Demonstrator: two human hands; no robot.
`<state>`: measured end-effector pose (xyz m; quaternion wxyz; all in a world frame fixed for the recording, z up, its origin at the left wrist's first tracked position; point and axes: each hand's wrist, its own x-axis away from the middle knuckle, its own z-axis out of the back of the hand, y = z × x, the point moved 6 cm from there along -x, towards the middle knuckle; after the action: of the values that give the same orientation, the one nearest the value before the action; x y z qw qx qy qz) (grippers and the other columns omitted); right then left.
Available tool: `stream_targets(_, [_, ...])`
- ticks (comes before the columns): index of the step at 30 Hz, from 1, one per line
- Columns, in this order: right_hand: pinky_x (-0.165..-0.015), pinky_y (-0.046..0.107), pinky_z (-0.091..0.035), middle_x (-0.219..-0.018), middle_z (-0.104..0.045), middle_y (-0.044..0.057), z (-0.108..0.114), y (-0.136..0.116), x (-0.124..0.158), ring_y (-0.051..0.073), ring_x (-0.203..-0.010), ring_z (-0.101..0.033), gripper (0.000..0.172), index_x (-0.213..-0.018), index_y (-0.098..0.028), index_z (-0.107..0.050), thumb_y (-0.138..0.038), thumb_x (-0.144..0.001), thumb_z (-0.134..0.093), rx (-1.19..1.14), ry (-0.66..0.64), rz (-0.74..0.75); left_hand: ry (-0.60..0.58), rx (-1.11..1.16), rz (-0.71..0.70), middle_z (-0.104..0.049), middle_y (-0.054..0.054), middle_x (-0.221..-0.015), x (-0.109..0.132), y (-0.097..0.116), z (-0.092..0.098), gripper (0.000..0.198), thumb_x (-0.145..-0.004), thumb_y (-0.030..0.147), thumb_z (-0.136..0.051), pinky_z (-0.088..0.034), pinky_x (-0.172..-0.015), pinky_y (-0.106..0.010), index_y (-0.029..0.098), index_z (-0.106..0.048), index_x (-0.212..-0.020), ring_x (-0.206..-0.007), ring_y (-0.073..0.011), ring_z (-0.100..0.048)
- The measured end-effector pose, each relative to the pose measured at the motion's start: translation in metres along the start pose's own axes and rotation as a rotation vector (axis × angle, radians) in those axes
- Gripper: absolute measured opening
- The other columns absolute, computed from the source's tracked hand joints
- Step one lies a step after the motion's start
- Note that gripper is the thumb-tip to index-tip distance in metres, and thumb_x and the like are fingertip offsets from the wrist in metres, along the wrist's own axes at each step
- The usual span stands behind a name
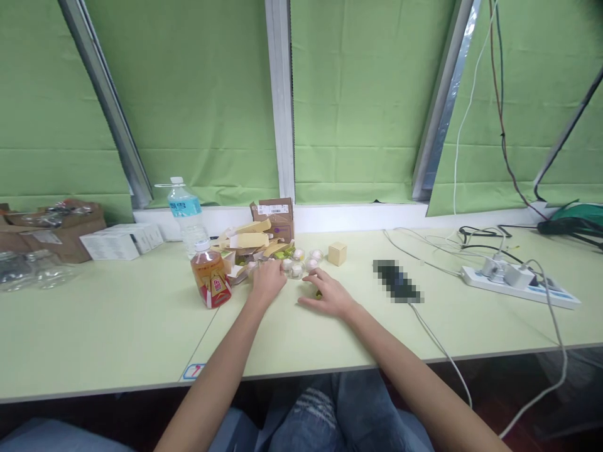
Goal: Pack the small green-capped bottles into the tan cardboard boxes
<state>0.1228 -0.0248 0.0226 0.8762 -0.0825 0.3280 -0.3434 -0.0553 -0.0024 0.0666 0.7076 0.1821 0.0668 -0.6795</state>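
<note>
Frame centre, sorting step by the look of it. Left hand (267,280) curled at the small round pieces (298,263) beside the flattened cartons (249,242), grip unclear. Right hand (330,294) flat on the worktop (117,326), over something green. Next move needs a pinch on one piece.

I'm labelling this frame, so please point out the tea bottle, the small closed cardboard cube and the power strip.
tea bottle (210,277), head view, on its red label.
small cardboard cube (337,253), head view, front face.
power strip (541,290), head view, white top surface.
</note>
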Motion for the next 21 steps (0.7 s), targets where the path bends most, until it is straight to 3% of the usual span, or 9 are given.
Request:
stream_targets(4, [-0.103, 0.040, -0.049, -0.131, -0.057, 0.011, 0.002, 0.006, 0.001, 0.027, -0.120, -0.059, 0.060, -0.132, -0.023, -0.061, -0.057, -0.085, -0.075, -0.074, -0.020, -0.048, -0.083, -0.088, 0.012, -0.074, -0.022, -0.109, -0.001, -0.012, -0.005, 0.023, -0.084, 0.026, -0.063, -0.052, -0.089, -0.043, 0.013, -0.075, -0.098, -0.113, -0.0384, -0.066])
stream_targets(7, [-0.105, 0.040, -0.048, -0.132, -0.057, 0.010, 0.013, 0.013, 0.004, 0.027, -0.124, -0.057, 0.066, -0.134, -0.024, -0.060, -0.062, -0.082, -0.076, -0.099, 0.013, -0.117, -0.125, -0.058, -0.029, -0.075, -0.021, -0.108, 0.000, -0.008, -0.012, 0.019, -0.084, 0.026, -0.064, -0.053, -0.089, -0.042, 0.013, -0.075, -0.093, -0.110, -0.0370, -0.068])
stream_targets(13, [-0.084, 0.034, -0.051, -0.114, -0.059, 0.006, 0.023, 0.031, 0.014, 0.021, -0.092, -0.063, 0.071, -0.126, -0.023, -0.065, -0.065, -0.072, -0.082, -0.056, -0.053, -0.247, -0.107, 0.039, -0.033, -0.076, -0.017, -0.097, -0.006, -0.010, -0.018, 0.017, -0.082, 0.010, -0.058, -0.052, -0.085, -0.037, 0.015, -0.075, -0.081, -0.098, -0.0306, -0.071])
stream_targets(16, [-0.079, 0.032, -0.050, -0.100, -0.060, 0.003, 0.018, 0.033, 0.013, 0.019, -0.087, -0.062, 0.057, -0.112, -0.020, -0.070, -0.058, -0.073, -0.085, -0.087, -0.061, -0.233, 0.010, 0.142, -0.041, -0.077, -0.014, -0.099, -0.012, -0.013, -0.008, 0.019, -0.086, 0.013, -0.057, -0.052, -0.088, -0.036, 0.016, -0.075, -0.087, -0.098, -0.0276, -0.070])
stream_targets(19, [-0.079, 0.031, -0.050, -0.098, -0.061, 0.003, 0.013, 0.031, 0.008, 0.020, -0.089, -0.061, 0.048, -0.108, -0.019, -0.070, -0.048, -0.074, -0.087, -0.167, -0.012, -0.196, 0.206, 0.450, -0.086, -0.076, -0.010, -0.098, -0.014, -0.007, 0.002, 0.014, -0.086, 0.020, -0.063, -0.054, -0.089, -0.036, 0.017, -0.075, -0.094, -0.095, -0.0248, -0.069])
stream_targets(21, [-0.081, 0.031, -0.050, -0.101, -0.062, 0.005, 0.009, 0.031, 0.005, 0.020, -0.090, -0.062, 0.051, -0.112, -0.018, -0.069, -0.044, -0.073, -0.089, -0.198, 0.015, -0.181, 0.224, 0.680, -0.141, -0.075, -0.009, -0.096, -0.012, 0.004, -0.002, 0.016, -0.083, 0.022, -0.068, -0.055, -0.086, -0.036, 0.017, -0.074, -0.096, -0.089, -0.0226, -0.069])
